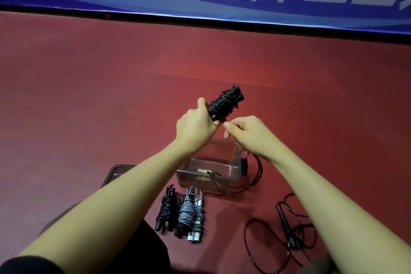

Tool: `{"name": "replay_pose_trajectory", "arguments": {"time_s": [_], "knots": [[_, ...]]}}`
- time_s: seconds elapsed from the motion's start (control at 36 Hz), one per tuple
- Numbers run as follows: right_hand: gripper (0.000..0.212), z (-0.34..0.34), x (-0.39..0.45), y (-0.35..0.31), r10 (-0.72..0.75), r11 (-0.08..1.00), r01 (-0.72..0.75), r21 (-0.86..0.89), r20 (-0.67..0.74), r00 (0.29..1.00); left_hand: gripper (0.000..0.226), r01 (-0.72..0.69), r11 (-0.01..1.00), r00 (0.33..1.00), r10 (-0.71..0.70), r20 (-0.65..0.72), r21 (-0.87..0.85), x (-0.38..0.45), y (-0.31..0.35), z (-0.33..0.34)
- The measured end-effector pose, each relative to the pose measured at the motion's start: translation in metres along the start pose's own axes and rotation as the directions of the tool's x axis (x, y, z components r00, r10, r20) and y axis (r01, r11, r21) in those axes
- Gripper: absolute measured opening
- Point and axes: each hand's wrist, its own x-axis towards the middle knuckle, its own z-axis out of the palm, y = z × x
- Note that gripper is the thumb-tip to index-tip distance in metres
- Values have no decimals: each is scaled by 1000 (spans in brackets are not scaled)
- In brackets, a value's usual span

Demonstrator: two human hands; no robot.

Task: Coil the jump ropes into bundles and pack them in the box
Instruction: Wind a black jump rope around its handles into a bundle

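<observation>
From the head view, my left hand (195, 128) grips the lower end of a black coiled jump rope (224, 104), held up above the clear box (231, 181); my right hand (246, 134) has its fingers curled, pinching the rope's loose end just beside the bundle; the box stands on the red floor (89, 95) with its lid (115, 173) to its left; 3 coiled bundles (181, 211) lie in front of it, near me; an uncoiled black rope (287, 224) sprawls at my right.

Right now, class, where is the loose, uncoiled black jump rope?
In the head view, the loose black rope sprawls on the red floor at lower right, just right of the clear box, partly under the right forearm.
</observation>
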Motion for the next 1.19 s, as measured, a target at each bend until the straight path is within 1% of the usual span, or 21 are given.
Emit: {"name": "replay_pose_trajectory", "arguments": {"time_s": [0.14,0.19,0.28,0.33,0.39,0.42,0.44,0.47,0.5,0.56,0.64,0.69,0.75,0.86,0.94,0.97,1.0,1.03,1.08,1.14,1.19], "knots": [[28,-1,-3,-2,-16,1000,15,8,57,998,34,-9,987,1000,7,13,158,4,-4,2],[23,-1,-4,-4,-50,994,57,-89,71,996,33,-13,974,1000,8,23,226,5,-8,4],[10,-1,-4,-7,-122,950,148,-275,107,987,27,-48,928,998,29,57,370,7,-15,6],[11,-1,-4,-11,-186,869,226,-441,132,974,20,-93,885,993,52,102,457,6,-18,8],[21,-2,-3,-13,-280,694,294,-657,130,951,19,-160,835,982,80,171,526,4,-18,11],[23,-2,-2,-13,-355,618,323,-717,112,928,19,-193,813,975,95,203,549,2,-17,12],[22,-1,-3,-12,-427,575,358,-736,103,898,19,-227,793,967,114,228,565,1,-17,12],[21,0,-3,-12,-478,565,380,-733,84,874,19,-263,774,959,143,246,575,1,-16,12],[19,2,-4,-10,-502,584,375,-720,42,864,19,-298,756,950,174,260,582,0,-16,12],[22,5,-1,-7,-471,655,304,-692,-58,880,19,-352,737,933,229,278,577,-1,-14,11],[29,3,4,-7,-244,833,110,-542,-182,952,20,-437,716,898,309,315,544,-1,-12,11],[30,1,7,-7,-93,920,12,-391,-189,978,23,-469,721,880,337,334,510,-1,-12,12],[28,-1,8,-5,-8,955,-47,-292,-184,983,28,-461,742,884,338,323,487,0,-13,12],[28,-4,8,-7,30,984,-64,-164,-203,979,37,-419,755,908,333,255,505,3,-17,11],[24,-7,8,-7,71,992,-90,-90,-198,978,37,-405,748,914,314,257,526,1,-15,8],[23,-8,8,-6,84,991,-101,-86,-184,979,36,-426,741,905,340,257,519,0,-14,8],[23,-9,8,-6,94,989,-111,-95,-165,982,34,-474,727,880,404,248,496,0,-14,9],[24,-9,8,-5,104,987,-120,-111,-143,984,34,-554,689,831,495,256,467,-1,-14,8],[26,-8,8,-4,125,982,-138,-129,-106,986,39,-667,619,739,620,262,415,-2,-17,9],[29,-9,9,-3,142,981,-154,-114,-112,984,37,-718,623,694,675,250,312,1,-22,14],[29,-12,12,-1,161,981,-176,-82,-163,973,26,-771,586,633,747,202,247,0,-18,9]]}}
